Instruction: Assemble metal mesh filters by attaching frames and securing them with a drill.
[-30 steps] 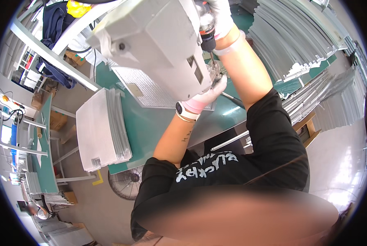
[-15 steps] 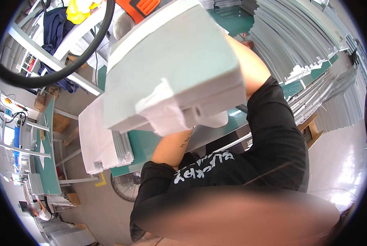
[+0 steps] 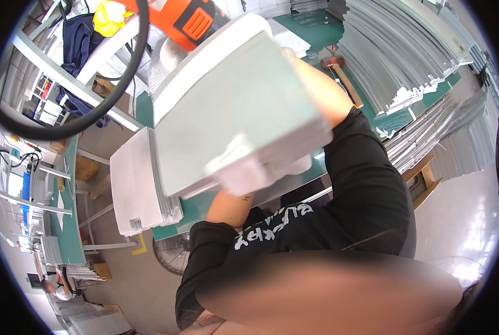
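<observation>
A thick stack of pale grey sheets [image 3: 233,95] is held up over the green work table, tilted, a white band along its far left edge. In a white glove, my left hand [image 3: 241,167] is closed on the stack's near edge, thumb on top and the other fingers hidden beneath. From the right side my bare right forearm reaches along the stack; my right hand [image 3: 289,54] grips its far right corner, mostly hidden. Close to the far left edge is an orange and black power tool [image 3: 191,22].
Another stack of white sheets [image 3: 138,184] lies on the table's left end. A mallet [image 3: 347,84] rests right of my arm, beside tall piles of grey sheets [image 3: 400,50]. A thick black hose [image 3: 115,100] arcs at upper left. A floor fan [image 3: 172,254] stands below.
The held stack has shifted slightly right and toward me, with both hands still on it. More of the orange tool and the mallet now shows.
</observation>
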The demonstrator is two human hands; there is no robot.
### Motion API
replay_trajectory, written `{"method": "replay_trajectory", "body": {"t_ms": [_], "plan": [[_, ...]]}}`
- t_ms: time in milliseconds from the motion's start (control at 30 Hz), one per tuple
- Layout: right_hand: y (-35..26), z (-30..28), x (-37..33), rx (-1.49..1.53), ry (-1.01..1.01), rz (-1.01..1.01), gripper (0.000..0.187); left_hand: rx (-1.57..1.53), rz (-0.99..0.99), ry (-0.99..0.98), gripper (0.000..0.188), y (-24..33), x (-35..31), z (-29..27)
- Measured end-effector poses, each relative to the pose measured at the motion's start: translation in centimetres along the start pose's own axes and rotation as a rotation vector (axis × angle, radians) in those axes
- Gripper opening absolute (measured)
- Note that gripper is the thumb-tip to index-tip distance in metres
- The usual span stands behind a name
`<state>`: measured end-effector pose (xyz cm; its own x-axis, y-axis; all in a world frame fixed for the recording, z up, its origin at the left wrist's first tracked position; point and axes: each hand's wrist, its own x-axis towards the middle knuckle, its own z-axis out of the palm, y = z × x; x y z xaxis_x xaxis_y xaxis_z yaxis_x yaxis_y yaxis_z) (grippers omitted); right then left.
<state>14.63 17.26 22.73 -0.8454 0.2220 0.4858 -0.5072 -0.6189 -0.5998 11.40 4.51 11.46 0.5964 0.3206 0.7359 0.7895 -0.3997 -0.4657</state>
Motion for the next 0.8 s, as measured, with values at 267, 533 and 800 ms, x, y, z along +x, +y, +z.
{"method": "replay_trajectory", "body": {"t_ms": [267,533,800], "plan": [[-1.3,-3.2,0.0,-0.1,0.111,-0.278,0.03,0.082,-0.32,0.016,0.036,1.2,-0.5,0.9],[-3.9,5.4,-2.2,-0.344,0.091,-0.511,0.015,-0.417,-0.464,0.059,0.021,1.6,-6.4,-3.6],[-4.0,7.9,-2.3,-0.415,0.229,-0.377,0.013,-0.622,-0.161,-0.802,0.017,8.1,-25.3,-16.2]]}}
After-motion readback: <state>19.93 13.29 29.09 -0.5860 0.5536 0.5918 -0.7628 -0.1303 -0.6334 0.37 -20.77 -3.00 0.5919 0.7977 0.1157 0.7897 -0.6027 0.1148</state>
